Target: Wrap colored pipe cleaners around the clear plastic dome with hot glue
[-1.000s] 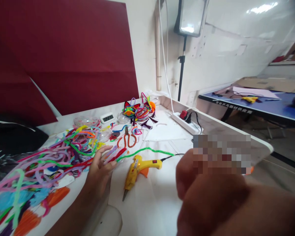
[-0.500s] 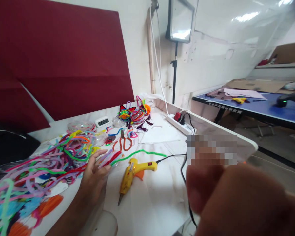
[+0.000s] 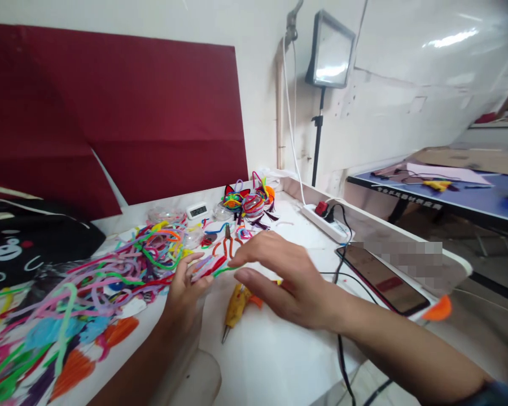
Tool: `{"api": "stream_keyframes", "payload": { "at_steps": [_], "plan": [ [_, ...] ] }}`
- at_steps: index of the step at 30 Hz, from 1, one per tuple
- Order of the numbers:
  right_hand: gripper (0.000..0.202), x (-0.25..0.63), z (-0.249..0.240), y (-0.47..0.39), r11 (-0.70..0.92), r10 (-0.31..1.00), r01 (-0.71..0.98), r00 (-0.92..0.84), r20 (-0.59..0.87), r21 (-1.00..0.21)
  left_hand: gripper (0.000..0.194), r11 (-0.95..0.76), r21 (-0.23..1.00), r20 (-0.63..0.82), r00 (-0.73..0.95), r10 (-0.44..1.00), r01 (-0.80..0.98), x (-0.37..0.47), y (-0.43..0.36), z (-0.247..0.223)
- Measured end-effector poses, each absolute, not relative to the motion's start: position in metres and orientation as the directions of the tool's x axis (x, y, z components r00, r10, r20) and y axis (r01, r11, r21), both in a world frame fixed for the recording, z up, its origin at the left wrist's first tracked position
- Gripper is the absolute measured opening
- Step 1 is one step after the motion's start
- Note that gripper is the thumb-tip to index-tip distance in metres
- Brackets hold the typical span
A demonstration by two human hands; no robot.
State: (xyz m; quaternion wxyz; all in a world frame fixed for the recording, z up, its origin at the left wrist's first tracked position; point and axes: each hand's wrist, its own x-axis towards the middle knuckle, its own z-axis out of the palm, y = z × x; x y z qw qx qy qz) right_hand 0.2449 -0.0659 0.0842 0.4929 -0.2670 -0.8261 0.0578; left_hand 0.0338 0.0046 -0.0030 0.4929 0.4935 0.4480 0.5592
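My left hand (image 3: 185,293) has its fingers curled round a bundle of pipe cleaners (image 3: 207,267) in lilac, pink and red; whether they wrap a core is unclear. A green pipe cleaner (image 3: 224,270) sticks out of this bundle to the right. Close to that green strand is my right hand (image 3: 281,279), thumb and fingers apart, with nothing visible in its grasp. Beneath it, the yellow hot glue gun (image 3: 237,304) lies on white paper, its handle partly covered. Orange-handled pliers (image 3: 228,243) rest just beyond the hands.
Loose pipe cleaners (image 3: 122,276) heap up on the left. Behind stand a small digital timer (image 3: 198,211) and colourful wrapped ornaments (image 3: 252,203). A power strip (image 3: 328,223) and a phone (image 3: 389,282) lie along the raised right edge. A black cable (image 3: 342,361) crosses the table.
My right hand has come from close to the camera at the right, leftward to above the glue gun. The phone is now uncovered. The view has turned slightly; my left hand keeps its hold.
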Motion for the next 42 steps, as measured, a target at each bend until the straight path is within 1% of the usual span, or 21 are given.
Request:
{"api": "stream_keyframes", "payload": {
  "at_steps": [1,3,5,8,10,13,16,19,24,29,35,42],
  "plan": [
    [0.016,0.239,0.074,-0.052,0.838,0.505,0.449,-0.419,0.755,-0.312,0.059,-0.124,0.985,0.123,-0.019,0.992,-0.116,0.035,0.004,-0.003],
    [0.016,0.231,0.055,-0.031,0.804,0.554,0.540,-0.529,0.643,-0.248,0.062,-0.130,0.987,0.130,-0.009,0.991,-0.094,0.036,0.003,-0.004],
    [0.017,0.226,0.039,-0.019,0.763,0.606,0.602,-0.538,0.586,-0.236,0.063,-0.129,0.990,0.128,-0.015,0.992,-0.062,0.037,0.002,-0.004],
    [0.014,0.222,0.026,-0.014,0.726,0.652,0.641,-0.526,0.547,-0.248,0.058,-0.156,0.987,0.156,0.002,0.988,-0.033,0.039,0.001,-0.004],
    [0.011,0.220,0.022,-0.014,0.705,0.678,0.654,-0.508,0.532,-0.274,0.057,-0.184,0.983,0.184,-0.007,0.983,-0.013,0.040,0.001,-0.005],
    [0.010,0.219,0.018,-0.014,0.682,0.711,0.645,-0.476,0.517,-0.344,0.057,-0.228,0.973,0.228,0.002,0.974,0.042,0.042,0.001,-0.006],
    [0.008,0.221,0.016,-0.013,0.689,0.709,0.611,-0.459,0.535,-0.389,0.058,-0.267,0.960,0.266,0.028,0.964,0.084,0.041,0.001,-0.007],
    [0.008,0.223,0.013,-0.012,0.701,0.702,0.575,-0.448,0.554,-0.422,0.058,-0.283,0.956,0.282,0.029,0.959,0.071,0.041,0.000,-0.007],
    [0.006,0.224,0.009,-0.010,0.672,0.734,0.523,-0.379,0.564,-0.524,0.057,-0.273,0.959,0.271,0.044,0.962,0.074,0.041,-0.003,-0.005],
    [0.008,0.224,0.006,-0.009,0.615,0.786,0.484,-0.316,0.531,-0.622,0.055,-0.276,0.959,0.274,0.030,0.961,0.068,0.042,-0.002,-0.006],
    [0.007,0.225,0.009,-0.010,0.584,0.810,0.457,-0.274,0.519,-0.671,0.058,-0.237,0.971,0.237,0.059,0.970,0.007,0.041,-0.003,-0.008],
    [0.005,0.225,0.009,-0.011,0.493,0.870,0.438,-0.238,0.432,-0.752,0.062,-0.239,0.971,0.240,0.125,0.963,-0.023,0.038,-0.004,-0.008]
  ]
}}
